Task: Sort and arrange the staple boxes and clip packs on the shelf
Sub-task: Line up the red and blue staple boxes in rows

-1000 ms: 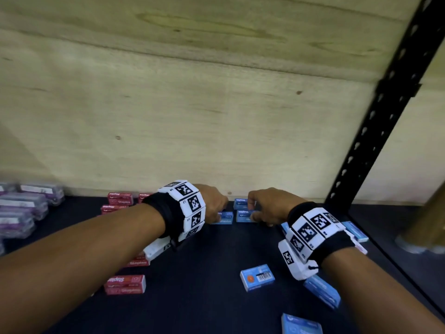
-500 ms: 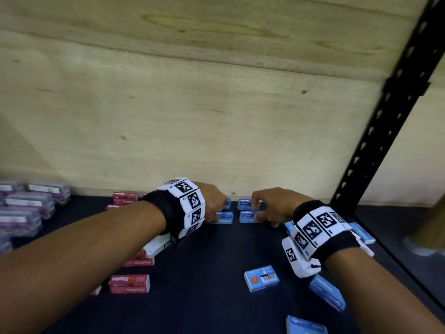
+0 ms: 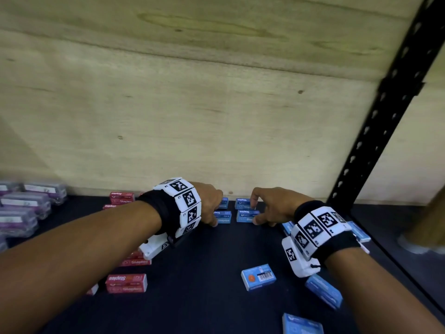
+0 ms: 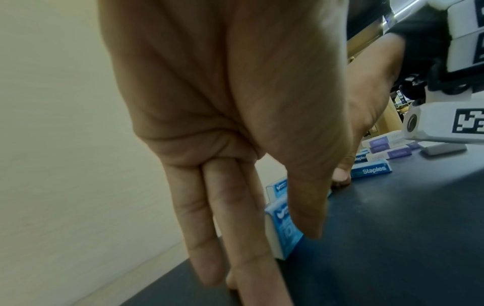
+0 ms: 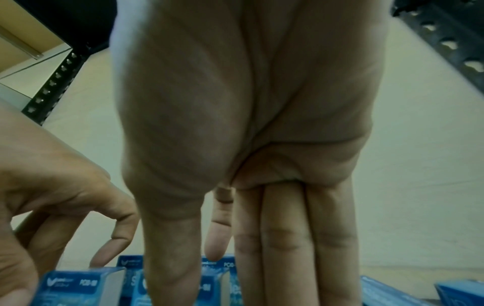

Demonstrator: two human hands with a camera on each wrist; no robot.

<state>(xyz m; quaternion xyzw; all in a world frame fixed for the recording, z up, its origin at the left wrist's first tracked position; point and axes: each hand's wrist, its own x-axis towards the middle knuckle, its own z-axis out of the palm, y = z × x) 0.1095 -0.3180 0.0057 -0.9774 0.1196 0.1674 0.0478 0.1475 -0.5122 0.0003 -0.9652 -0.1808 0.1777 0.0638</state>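
Hands at the back of the shelf, both on the small cluster of blue staple boxes by the plywood back wall. Left hand sits just left of the cluster, fingers straight and held together, pointing down; in the left wrist view they stand beside the left front blue box, thumb down at its near side, contact likely but no wrap visible. Right hand is just right of the cluster, fingers relaxed and slightly spread, tips on or touching the right-hand pair; right wrist view shows straight fingers dropping onto the box tops, nothing gripped. Cluster is a two-by-two block, long axes running left-right, parallel to the wall, so it lies between the two hands, equally near both. Judgement: squaring up the block, next move is a squeeze inward or push toward the wall. Loose blue boxes lie nearer the shelf front, closer to the right arm, axes skewed. Red staple boxes sit under and left of the left forearm; one row at the back left. Clear purple clip packs stacked at far left, well apart. No containers here; boxes lie straight on the dark shelf surface.
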